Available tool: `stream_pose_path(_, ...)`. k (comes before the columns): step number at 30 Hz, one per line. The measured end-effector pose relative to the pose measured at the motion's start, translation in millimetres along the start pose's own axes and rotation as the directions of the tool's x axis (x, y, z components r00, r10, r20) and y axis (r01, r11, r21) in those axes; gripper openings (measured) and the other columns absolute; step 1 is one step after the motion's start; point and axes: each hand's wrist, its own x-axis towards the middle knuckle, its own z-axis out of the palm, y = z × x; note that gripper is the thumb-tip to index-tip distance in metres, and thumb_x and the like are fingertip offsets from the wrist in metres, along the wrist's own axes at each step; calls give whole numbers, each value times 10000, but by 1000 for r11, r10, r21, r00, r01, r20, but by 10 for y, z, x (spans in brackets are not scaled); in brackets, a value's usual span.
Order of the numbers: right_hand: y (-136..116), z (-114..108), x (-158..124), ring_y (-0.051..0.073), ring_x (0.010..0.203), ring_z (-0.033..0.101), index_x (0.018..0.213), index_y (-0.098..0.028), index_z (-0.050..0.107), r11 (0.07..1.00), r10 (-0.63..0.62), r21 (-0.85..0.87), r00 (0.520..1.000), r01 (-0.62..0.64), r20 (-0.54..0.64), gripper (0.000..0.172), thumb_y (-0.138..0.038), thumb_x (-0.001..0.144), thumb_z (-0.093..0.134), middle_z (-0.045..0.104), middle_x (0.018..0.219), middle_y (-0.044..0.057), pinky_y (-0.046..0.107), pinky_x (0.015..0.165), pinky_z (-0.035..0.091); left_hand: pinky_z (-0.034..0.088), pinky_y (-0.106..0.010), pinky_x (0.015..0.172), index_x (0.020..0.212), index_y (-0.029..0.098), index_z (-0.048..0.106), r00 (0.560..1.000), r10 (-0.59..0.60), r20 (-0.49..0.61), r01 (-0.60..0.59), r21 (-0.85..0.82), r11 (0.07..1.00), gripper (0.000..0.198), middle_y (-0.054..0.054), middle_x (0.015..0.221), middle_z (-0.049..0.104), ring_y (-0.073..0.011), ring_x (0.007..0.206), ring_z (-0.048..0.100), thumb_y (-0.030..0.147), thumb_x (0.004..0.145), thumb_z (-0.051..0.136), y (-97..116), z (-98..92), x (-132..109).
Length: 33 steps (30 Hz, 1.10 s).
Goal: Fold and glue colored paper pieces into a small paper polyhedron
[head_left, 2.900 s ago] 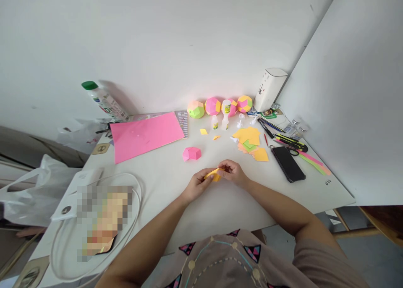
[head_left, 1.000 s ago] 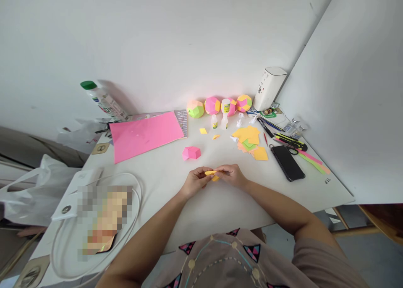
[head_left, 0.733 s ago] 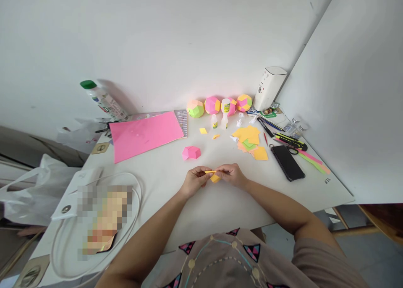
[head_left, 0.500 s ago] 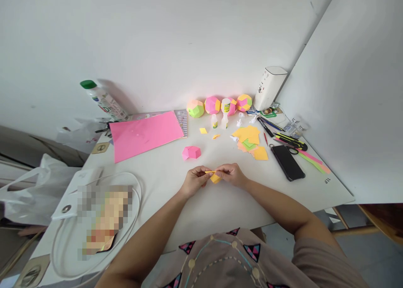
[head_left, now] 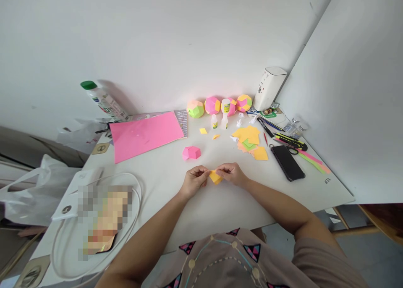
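Observation:
A small orange piece of folded paper [head_left: 215, 177] is held between my two hands above the near middle of the white table. My left hand [head_left: 195, 181] pinches its left corner with thumb and fingers. On the other side, my right hand [head_left: 232, 174] grips its upper right edge. Just beyond my left hand lies a pink folded paper shape [head_left: 191, 152]. Two small yellow-orange paper pieces, one flat [head_left: 203, 131] and one folded [head_left: 215, 137], rest farther back. To the right is a pile of orange, green and peach paper sheets [head_left: 248, 137].
Several coloured paper balls [head_left: 212, 105] line the wall behind small glue bottles [head_left: 214, 122]. A black phone [head_left: 287, 162], cutters [head_left: 289, 141] and pens lie right. Pink sheets [head_left: 146, 134], a green-capped bottle [head_left: 103, 101] and a white cable [head_left: 140, 195] are left.
My left fingers have shifted slightly left to the paper's corner, and more of its orange face shows. The right hand stays in nearly the same place.

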Motion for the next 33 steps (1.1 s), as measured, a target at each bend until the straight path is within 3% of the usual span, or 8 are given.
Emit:
stream_pose_path(9,-8,-4,12,126,604,574,757,-151,692,996,46,70,999,-46,-7,249,-396,762,651,659,681,23,250,556,470,374,-229,445,724,177,543,997,7,-81,-19,-159,987,255,63,469,490,-75,404,424,397,754,666,-30,-23,27)
stream_pose_path(13,-16,-3,9,119,582,552,758,-151,697,998,43,50,999,-44,12,243,-388,762,647,644,660,14,243,533,452,381,-229,474,852,168,581,1000,-2,-18,2,-42,999,277,64,498,504,-81,437,456,399,741,685,12,5,-2)
stream_pose_path(18,-21,12,0,104,548,503,750,-151,702,1000,15,18,998,-16,56,246,-384,772,626,610,615,2,231,494,405,259,-196,411,742,164,572,999,-15,41,10,111,994,276,68,496,462,-46,400,359,415,733,685,18,43,-26)
stream_pose_path(26,-29,22,3,100,535,486,737,-149,702,1000,7,1,997,-7,74,248,-384,766,628,597,609,-2,232,488,385,268,-196,408,707,165,564,1000,-20,19,17,142,990,269,51,554,505,-46,420,368,410,714,675,48,76,-32)
stream_pose_path(33,-44,-15,10,107,555,493,709,-153,665,997,53,59,998,-55,30,228,-376,753,641,585,616,-3,236,507,402,264,-205,413,719,179,533,998,-49,-42,49,0,999,253,79,429,431,-63,386,360,402,732,651,14,21,-14)
